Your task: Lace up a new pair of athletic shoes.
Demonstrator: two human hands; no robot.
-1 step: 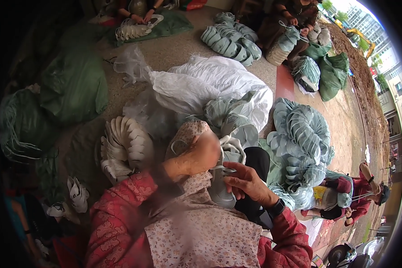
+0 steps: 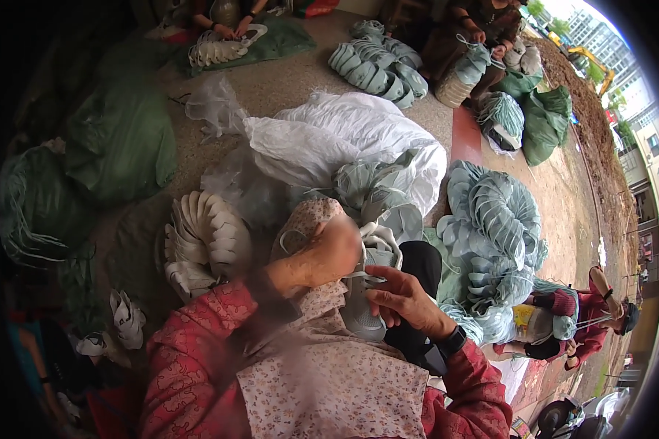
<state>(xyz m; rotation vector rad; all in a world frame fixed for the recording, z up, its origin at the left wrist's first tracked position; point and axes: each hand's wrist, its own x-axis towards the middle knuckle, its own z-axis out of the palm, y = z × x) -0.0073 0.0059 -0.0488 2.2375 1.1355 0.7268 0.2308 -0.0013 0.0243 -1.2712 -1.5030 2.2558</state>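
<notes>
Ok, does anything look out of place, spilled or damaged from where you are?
Nothing visibly spilled or damaged. One small cream bundle lies apart at lower left, away from the neat curved cream stack, so it looks stray. Blur over the left hand leaves that spot unclear.

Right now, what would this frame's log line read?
left hand: beside grey shoe upper | right hand: at white lace | nearby: cream stack left, pale-blue stack right
</notes>
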